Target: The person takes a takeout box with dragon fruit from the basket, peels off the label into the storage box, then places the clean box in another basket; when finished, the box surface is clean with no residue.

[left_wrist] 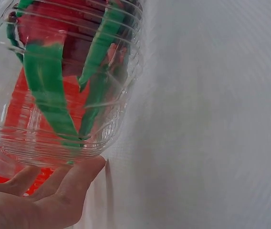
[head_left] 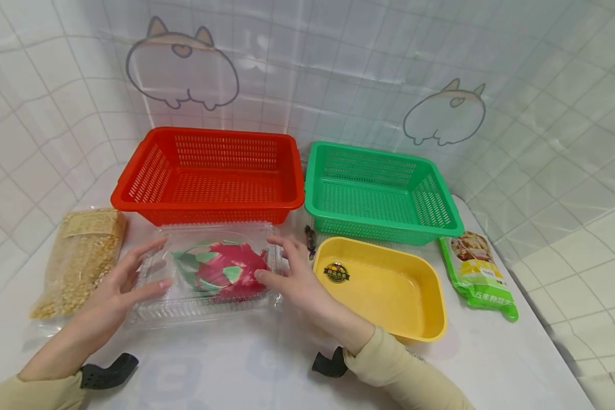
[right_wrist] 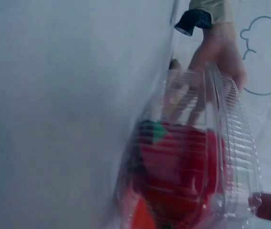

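Observation:
A clear plastic clamshell box, its lid down, lies in front of the red basket. Inside it is a pinkish-red dragon fruit with green scales, also visible through the ribbed wall in both wrist views. My left hand is at the box's left end, thumb and fingers spread apart; in the left wrist view its fingertips touch the wall. At the right end my right hand reaches over the edge, thumb and index finger apart. The right wrist view is blurred and shows only a fingertip of it at the rim.
Behind the box stands a red basket, with a green basket beside it. A yellow bin is right of my right hand. Bagged yellow kernels lie left, a green food packet right. A small dark object lies between.

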Motion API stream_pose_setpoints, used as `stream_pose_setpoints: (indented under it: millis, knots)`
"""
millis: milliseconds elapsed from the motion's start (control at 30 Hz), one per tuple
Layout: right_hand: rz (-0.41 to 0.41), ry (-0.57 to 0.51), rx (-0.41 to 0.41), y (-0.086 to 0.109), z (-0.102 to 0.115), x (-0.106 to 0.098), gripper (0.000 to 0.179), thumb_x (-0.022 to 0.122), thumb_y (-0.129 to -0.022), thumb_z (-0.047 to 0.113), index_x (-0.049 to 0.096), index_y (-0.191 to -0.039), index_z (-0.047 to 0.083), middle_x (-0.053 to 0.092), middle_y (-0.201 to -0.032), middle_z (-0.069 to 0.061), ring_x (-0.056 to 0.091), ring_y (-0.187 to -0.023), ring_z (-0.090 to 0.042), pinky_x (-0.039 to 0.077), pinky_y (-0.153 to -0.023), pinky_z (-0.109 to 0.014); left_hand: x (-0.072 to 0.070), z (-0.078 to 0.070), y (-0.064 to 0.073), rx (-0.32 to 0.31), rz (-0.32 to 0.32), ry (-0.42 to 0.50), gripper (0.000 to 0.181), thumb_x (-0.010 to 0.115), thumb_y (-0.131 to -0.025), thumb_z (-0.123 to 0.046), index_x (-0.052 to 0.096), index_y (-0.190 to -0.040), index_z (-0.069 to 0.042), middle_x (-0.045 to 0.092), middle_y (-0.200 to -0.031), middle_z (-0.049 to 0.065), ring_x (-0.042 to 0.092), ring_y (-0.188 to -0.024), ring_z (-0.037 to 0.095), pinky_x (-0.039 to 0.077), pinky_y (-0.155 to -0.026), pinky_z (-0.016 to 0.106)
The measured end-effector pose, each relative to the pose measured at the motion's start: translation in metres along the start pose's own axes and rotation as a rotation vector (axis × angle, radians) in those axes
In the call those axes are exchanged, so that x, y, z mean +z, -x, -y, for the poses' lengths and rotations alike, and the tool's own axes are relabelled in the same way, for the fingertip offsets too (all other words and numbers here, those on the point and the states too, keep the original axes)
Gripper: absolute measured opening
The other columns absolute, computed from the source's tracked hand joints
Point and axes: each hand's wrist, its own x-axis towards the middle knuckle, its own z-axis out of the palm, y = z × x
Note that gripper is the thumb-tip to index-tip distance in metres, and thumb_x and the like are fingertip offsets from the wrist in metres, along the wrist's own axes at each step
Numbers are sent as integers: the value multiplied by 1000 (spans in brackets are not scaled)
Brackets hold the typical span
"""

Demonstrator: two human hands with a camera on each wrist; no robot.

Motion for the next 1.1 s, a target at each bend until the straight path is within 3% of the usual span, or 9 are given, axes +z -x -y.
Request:
stream_pose_setpoints:
  millis: [300,467,667,833,900,933,967,1067,1100]
  knots:
    - [2,-118,82,0,-4,8,53,66,-95,25,47,-144,34,37,-154,-3,30,-144,-35,39,-108,-63,-1,3,1,17,-3,-5,70,55,-101,-18,20,-158,-38,10,-165,-8,1,-151,33,-14,-112,72]
    - [22,-176,88,-1,-6,9,53,64,-96,25,46,-144,38,41,-152,-1,32,-144,-34,38,-110,-60,-1,4,1,25,5,9,70,54,-102,-17,19,-158,-38,9,-165,-8,-1,-152,31,-16,-111,71]
    - [4,-244,82,-3,-9,12,52,63,-96,21,47,-144,35,38,-155,-3,32,-145,-37,35,-113,-59,0,3,0,20,4,28,70,54,-102,-17,19,-159,-38,9,-166,-8,4,-149,35,-11,-110,76]
    - [-4,-282,70,-3,-9,13,52,62,-97,18,47,-145,32,36,-157,-5,31,-145,-38,35,-114,-58,0,4,-1,30,9,41,70,53,-102,-14,19,-159,-38,12,-165,-9,12,-145,28,1,-107,81]
    - [-5,-301,75,-2,-8,12,51,61,-97,18,48,-144,31,35,-157,-5,31,-145,-38,35,-114,-59,-2,6,-2,37,16,20,70,52,-102,-14,19,-159,-37,13,-165,-9,17,-143,21,19,-118,64]
    - [-6,-307,82,-2,-8,11,51,61,-97,17,48,-144,32,35,-157,-5,31,-145,-38,35,-114,-59,-2,7,-2,38,23,20,70,52,-102,-13,19,-159,-37,13,-164,-8,20,-141,17,23,-117,63]
    - [-8,-311,88,-2,-8,11,51,61,-97,17,48,-144,32,35,-157,-4,31,-145,-37,35,-114,-59,-3,8,-2,47,28,20,70,52,-102,-12,19,-159,-36,14,-164,-8,22,-139,14,33,-116,52]
    - [-12,-316,90,-1,-6,8,51,61,-97,17,49,-144,31,34,-158,-3,31,-145,-38,33,-115,-60,-4,11,-3,95,44,43,70,50,-102,-7,20,-160,-32,16,-163,-4,28,-133,10,48,-93,20]
    - [-14,-313,86,-1,-5,7,52,61,-97,16,48,-145,30,34,-158,-2,31,-145,-38,34,-115,-60,-4,11,-3,113,53,72,69,49,-102,-5,20,-160,-30,17,-163,-4,29,-132,9,49,-93,21]
